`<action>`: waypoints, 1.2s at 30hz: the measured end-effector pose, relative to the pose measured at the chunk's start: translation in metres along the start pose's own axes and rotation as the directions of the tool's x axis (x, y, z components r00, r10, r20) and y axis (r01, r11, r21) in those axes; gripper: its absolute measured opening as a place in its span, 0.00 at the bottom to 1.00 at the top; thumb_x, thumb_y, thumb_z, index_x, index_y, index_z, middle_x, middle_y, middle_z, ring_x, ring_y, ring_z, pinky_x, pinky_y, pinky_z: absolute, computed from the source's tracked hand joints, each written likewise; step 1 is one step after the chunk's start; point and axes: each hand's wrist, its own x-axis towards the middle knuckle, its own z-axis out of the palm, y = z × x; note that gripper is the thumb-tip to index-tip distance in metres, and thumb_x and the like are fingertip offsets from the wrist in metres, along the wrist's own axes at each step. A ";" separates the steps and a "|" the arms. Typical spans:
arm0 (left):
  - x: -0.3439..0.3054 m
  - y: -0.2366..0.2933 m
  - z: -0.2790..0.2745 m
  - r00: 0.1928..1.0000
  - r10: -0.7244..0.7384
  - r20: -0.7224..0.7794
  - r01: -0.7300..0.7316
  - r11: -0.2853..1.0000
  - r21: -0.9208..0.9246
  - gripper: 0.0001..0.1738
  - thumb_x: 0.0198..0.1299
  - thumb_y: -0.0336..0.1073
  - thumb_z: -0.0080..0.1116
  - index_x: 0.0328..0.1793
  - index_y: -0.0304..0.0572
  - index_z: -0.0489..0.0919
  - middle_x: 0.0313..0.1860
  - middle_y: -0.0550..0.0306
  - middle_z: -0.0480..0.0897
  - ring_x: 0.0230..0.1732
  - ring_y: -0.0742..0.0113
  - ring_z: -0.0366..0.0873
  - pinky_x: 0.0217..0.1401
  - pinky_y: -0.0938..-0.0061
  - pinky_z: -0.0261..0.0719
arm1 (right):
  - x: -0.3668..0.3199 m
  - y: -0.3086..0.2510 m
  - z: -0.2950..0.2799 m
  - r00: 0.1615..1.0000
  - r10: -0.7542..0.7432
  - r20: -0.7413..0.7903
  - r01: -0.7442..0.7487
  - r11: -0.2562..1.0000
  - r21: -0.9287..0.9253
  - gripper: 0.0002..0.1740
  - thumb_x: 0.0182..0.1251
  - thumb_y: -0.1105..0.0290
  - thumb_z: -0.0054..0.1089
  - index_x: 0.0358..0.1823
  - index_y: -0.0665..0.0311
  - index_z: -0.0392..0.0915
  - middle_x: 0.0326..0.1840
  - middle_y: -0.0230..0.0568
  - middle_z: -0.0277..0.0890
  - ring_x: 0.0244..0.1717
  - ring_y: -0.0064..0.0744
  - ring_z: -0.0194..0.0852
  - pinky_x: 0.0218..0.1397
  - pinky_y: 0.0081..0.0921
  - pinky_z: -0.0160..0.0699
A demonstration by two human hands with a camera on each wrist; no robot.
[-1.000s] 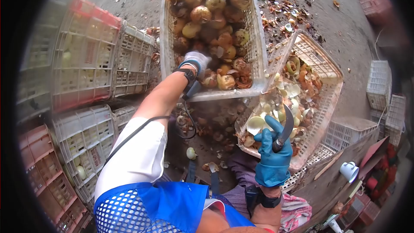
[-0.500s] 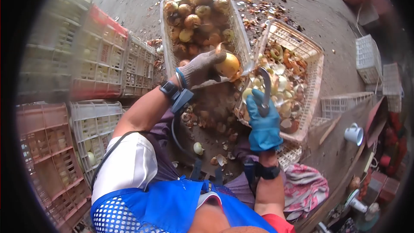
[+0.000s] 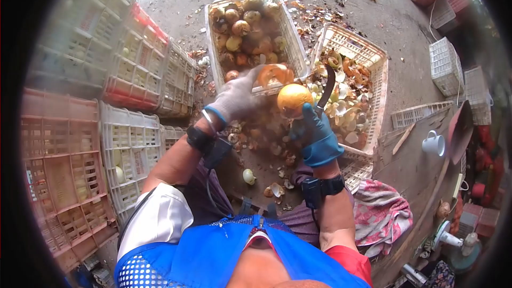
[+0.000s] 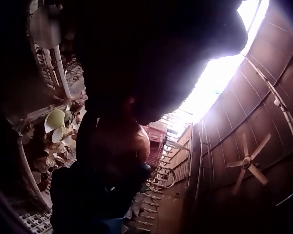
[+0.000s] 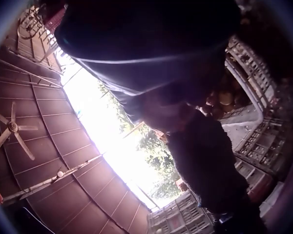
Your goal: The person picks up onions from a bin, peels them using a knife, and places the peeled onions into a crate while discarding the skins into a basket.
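Observation:
In the head view my right hand [image 3: 314,133], in a blue glove, grips a curved knife [image 3: 326,93] with its dark blade pointing up. The thumb of this hand presses against a smooth orange-brown onion [image 3: 295,100]. My left hand [image 3: 237,96], in a pale knit glove and blurred, is just left of the onion. At its fingertips hangs a loose orange piece of onion skin [image 3: 274,72], overlapping the near edge of the onion crate [image 3: 300,56]. The left wrist view shows the onion [image 4: 134,141] in shadow, with the right thumb on its lower side.
Beyond the hands, the white plastic crate holds unpeeled onions. To its right stands a tilted crate [image 3: 377,96] of peelings. Stacked crates [image 3: 130,149] line the left side. A wooden board [image 3: 405,168] with a white mug [image 3: 433,143] lies at right. Skins litter the ground.
The left hand rose out of the onion crate with an onion and brought it toward the right hand. The onion now meets the right thumb, while skin shows apart at the left fingertips.

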 end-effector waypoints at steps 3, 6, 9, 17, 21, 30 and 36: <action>0.004 -0.029 0.010 0.941 0.217 -0.261 -0.063 0.867 0.494 0.45 0.56 0.45 0.80 0.79 0.46 0.73 0.74 0.36 0.76 0.70 0.39 0.81 0.71 0.56 0.82 | 0.000 -0.008 0.005 0.990 -0.108 -0.089 0.096 0.987 -0.128 0.22 0.75 0.51 0.73 0.56 0.60 0.81 0.22 0.20 0.69 0.17 0.17 0.63 0.22 0.19 0.62; -0.001 -0.030 0.025 0.998 -0.051 0.021 0.053 0.789 -0.613 0.28 0.68 0.29 0.72 0.73 0.43 0.79 0.63 0.48 0.86 0.61 0.56 0.87 0.61 0.66 0.88 | 0.004 -0.005 0.001 0.967 -0.124 -0.224 0.056 0.955 -0.290 0.33 0.72 0.52 0.76 0.71 0.62 0.77 0.37 0.25 0.80 0.24 0.16 0.70 0.26 0.18 0.69; -0.006 -0.012 0.048 0.969 0.189 0.161 0.040 0.519 -0.854 0.39 0.66 0.27 0.73 0.82 0.39 0.68 0.69 0.53 0.80 0.65 0.66 0.81 0.67 0.67 0.84 | 0.013 0.005 0.014 0.942 -0.158 -0.297 0.038 0.927 -0.374 0.34 0.74 0.53 0.75 0.73 0.65 0.75 0.41 0.24 0.81 0.25 0.13 0.68 0.27 0.16 0.69; -0.008 -0.024 0.042 0.953 0.106 0.286 0.236 0.338 -0.911 0.48 0.58 0.30 0.78 0.83 0.42 0.65 0.68 0.56 0.79 0.65 0.65 0.81 0.64 0.69 0.88 | 0.018 0.014 0.007 0.905 -0.406 -0.128 0.205 0.680 -0.704 0.20 0.79 0.64 0.69 0.68 0.57 0.85 0.43 0.27 0.87 0.26 0.12 0.62 0.30 0.21 0.71; -0.007 -0.019 0.036 0.965 0.115 0.234 0.182 0.346 -0.920 0.45 0.60 0.29 0.75 0.82 0.38 0.65 0.64 0.54 0.81 0.59 0.68 0.83 0.59 0.72 0.88 | 0.011 -0.002 0.002 0.859 -0.505 0.082 0.202 0.187 -0.961 0.21 0.76 0.76 0.63 0.68 0.62 0.83 0.58 0.44 0.89 0.53 0.33 0.89 0.55 0.30 0.85; -0.009 -0.013 0.038 0.980 0.087 0.181 0.093 0.602 -0.793 0.45 0.48 0.28 0.73 0.76 0.34 0.71 0.63 0.54 0.82 0.61 0.68 0.81 0.65 0.72 0.81 | 0.001 -0.011 0.009 0.789 -0.533 0.306 0.179 -0.277 -0.944 0.28 0.65 0.80 0.58 0.65 0.51 0.86 0.43 0.49 0.86 0.40 0.54 0.86 0.45 0.48 0.82; -0.010 -0.002 0.035 0.983 0.070 0.172 0.082 0.670 -0.738 0.41 0.46 0.32 0.75 0.70 0.33 0.75 0.60 0.55 0.84 0.59 0.70 0.81 0.65 0.72 0.80 | 0.003 -0.007 0.003 0.747 -0.567 0.346 0.134 -0.381 -0.915 0.27 0.63 0.80 0.61 0.62 0.49 0.87 0.37 0.46 0.83 0.35 0.52 0.84 0.38 0.47 0.78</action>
